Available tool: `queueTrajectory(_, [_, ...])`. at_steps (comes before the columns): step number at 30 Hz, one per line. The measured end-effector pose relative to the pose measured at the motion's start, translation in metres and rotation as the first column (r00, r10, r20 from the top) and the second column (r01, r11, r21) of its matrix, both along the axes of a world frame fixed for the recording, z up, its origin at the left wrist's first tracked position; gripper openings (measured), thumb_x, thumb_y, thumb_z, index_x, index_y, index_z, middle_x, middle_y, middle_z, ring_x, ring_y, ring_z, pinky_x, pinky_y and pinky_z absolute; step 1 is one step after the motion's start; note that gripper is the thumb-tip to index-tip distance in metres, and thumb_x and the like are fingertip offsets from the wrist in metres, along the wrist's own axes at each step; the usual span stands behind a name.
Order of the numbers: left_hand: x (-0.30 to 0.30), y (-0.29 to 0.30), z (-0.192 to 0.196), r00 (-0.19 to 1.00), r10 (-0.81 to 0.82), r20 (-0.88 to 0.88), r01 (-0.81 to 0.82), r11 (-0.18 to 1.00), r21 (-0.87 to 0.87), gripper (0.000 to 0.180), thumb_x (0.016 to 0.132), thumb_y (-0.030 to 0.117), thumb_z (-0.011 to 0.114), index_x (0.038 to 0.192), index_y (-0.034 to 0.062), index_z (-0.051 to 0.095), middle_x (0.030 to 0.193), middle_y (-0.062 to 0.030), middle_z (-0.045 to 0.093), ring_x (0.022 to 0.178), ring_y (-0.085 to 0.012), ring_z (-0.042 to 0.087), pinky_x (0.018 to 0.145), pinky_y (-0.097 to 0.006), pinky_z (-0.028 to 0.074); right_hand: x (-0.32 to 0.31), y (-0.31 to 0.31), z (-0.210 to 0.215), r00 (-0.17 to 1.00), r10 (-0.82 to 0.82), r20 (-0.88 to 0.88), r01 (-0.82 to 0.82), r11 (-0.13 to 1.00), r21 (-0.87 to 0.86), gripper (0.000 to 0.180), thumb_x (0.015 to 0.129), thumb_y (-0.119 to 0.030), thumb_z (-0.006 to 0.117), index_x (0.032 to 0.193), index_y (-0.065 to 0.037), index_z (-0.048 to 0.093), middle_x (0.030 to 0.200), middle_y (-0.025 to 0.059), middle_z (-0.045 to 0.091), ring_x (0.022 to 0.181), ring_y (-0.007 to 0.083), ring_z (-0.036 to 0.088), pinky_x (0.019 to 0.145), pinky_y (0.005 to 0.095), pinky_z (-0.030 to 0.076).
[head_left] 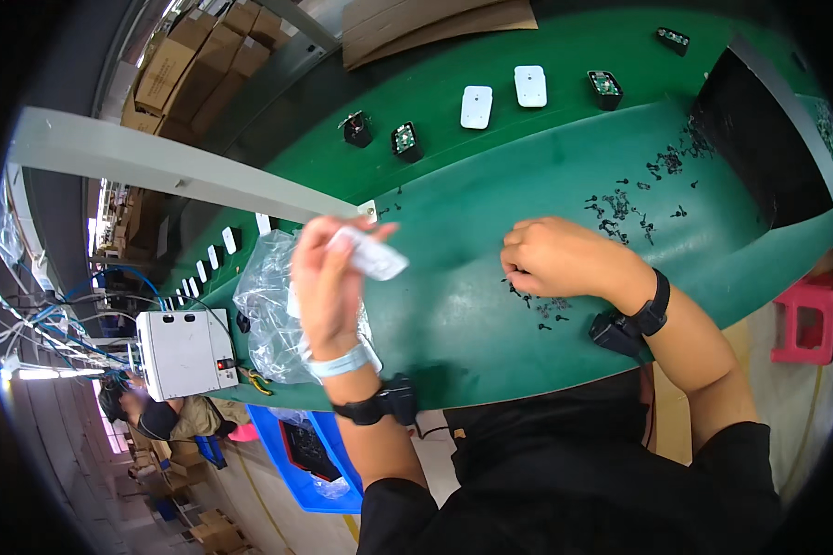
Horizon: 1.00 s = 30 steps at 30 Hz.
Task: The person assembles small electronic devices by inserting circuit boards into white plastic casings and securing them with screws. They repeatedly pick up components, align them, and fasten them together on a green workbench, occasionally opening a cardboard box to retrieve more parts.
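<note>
From afar, I view small black parts [611,205] scattered across a green table [463,342], a clear plastic bag [267,310] near its left end; white covers [476,107] and black boxes [605,91] lie on the green strip [560,51] behind.

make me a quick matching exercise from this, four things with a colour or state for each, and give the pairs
Column one
1. left hand
2. stool
3. right hand
4. bin

Column two
A. blue
B. fingers curled, beside small black parts
C. holding a white piece
D. pinkish red

Pairs: 1-C, 2-D, 3-B, 4-A
</note>
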<state>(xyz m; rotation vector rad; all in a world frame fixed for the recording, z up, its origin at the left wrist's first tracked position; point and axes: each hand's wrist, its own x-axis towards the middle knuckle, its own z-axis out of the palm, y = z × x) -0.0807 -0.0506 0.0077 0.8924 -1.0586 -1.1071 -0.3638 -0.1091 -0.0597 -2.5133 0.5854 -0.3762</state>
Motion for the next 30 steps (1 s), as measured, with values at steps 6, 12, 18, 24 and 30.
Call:
queueTrajectory(6, [-0.042,-0.037,-0.055,0.957,-0.007,-0.29,0.123,0.914,0.386,0.025,0.104,0.023,0.053,0.123,0.0066,0.053,0.102,-0.0082,0.063,0.081,-0.0221,0.068,0.054,-0.032,0.053,0.011,0.007,-0.004,0.998,-0.007,0.065,0.016,0.991,-0.135,0.014,0.075,-0.013,0.072,0.076,-0.004,0.06,0.076,0.0084,0.061,0.08,0.028,0.061,0.071,0.0397,0.053])
queueTrajectory(12, [-0.052,-0.037,-0.065,0.949,-0.033,-0.312,0.184,0.865,0.466,0.02,0.099,0.01,0.054,0.118,0.0055,0.048,0.096,-0.0108,0.061,0.076,-0.0223,0.064,0.051,-0.029,0.043,0.013,0.006,0.004,1.0,-0.008,0.0,0.008,0.991,-0.135,0.02,0.075,-0.016,0.074,0.08,0.0,0.062,0.081,0.0104,0.063,0.083,0.0284,0.062,0.072,0.0386,0.054])
queueTrajectory(18, [-0.058,-0.029,-0.06,0.963,-0.18,-0.201,0.25,0.877,0.411,0.046,0.084,-0.011,0.055,0.127,0.0029,0.043,0.104,-0.0144,0.064,0.08,-0.0197,0.062,0.063,-0.03,0.048,0.006,-0.006,0.024,0.943,-0.125,0.308,0.153,0.986,-0.069,0.019,0.069,-0.005,0.072,0.079,-0.004,0.055,0.077,0.008,0.055,0.073,0.0273,0.056,0.063,0.0384,0.049])
queueTrajectory(24, [-0.078,-0.02,-0.058,0.959,-0.279,0.043,0.252,0.916,0.311,0.05,0.084,-0.015,0.062,0.13,0.0013,0.048,0.108,-0.0086,0.066,0.099,-0.0119,0.063,0.079,-0.025,0.051,0.006,-0.013,0.019,0.872,-0.185,0.452,0.27,0.954,-0.131,0.026,0.065,0.002,0.072,0.082,-0.005,0.055,0.078,0.0069,0.055,0.069,0.0261,0.054,0.058,0.0371,0.047])
queueTrajectory(30, [-0.082,-0.022,-0.055,0.973,-0.148,-0.175,0.194,0.937,0.29,0.026,0.093,-0.005,0.058,0.119,-0.0022,0.056,0.108,-0.0095,0.068,0.099,-0.0107,0.064,0.086,-0.026,0.051,0.01,-0.008,0.012,0.832,-0.185,0.523,0.205,0.979,0.02,0.024,0.066,0.004,0.071,0.083,-0.005,0.055,0.079,0.0074,0.057,0.071,0.0257,0.056,0.06,0.0362,0.048])
